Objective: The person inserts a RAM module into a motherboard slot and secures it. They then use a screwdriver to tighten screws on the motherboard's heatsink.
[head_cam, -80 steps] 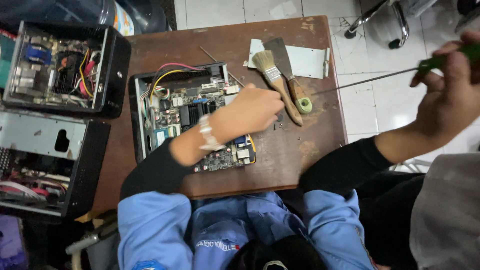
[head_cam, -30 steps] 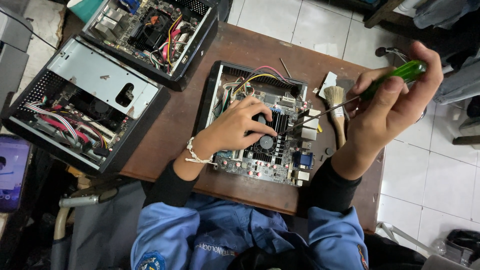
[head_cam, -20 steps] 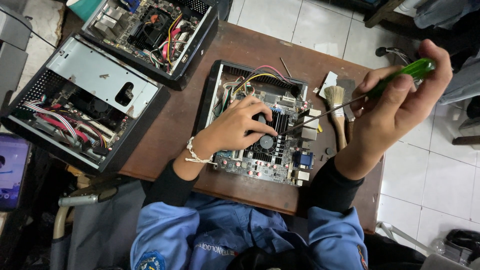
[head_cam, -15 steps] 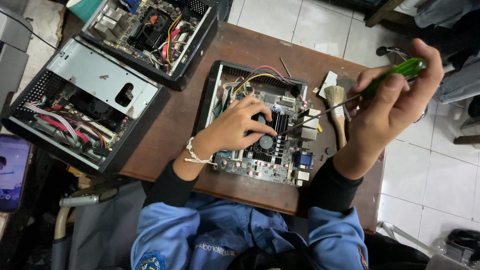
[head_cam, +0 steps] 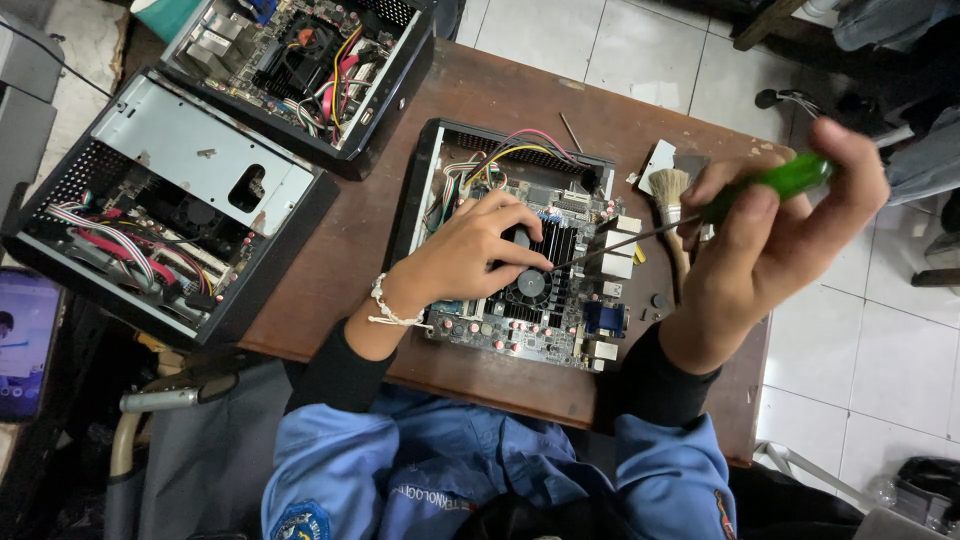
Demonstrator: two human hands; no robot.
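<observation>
Right hand (head_cam: 775,250) pinches a green-handled screwdriver (head_cam: 700,215), its thin shaft slanting to the black heatsink (head_cam: 540,265). There the left hand (head_cam: 470,250), fingers spread, steadies the circuit board (head_cam: 530,270), likely light, stiff and fragile, best held by its edges. Beyond lies a brush (head_cam: 672,200).

You wear a blue work shirt over black sleeves that reach your wrists. A round patch sits on its left chest, with white lettering across the front. A white beaded bracelet (head_cam: 385,303) circles your left wrist.
</observation>
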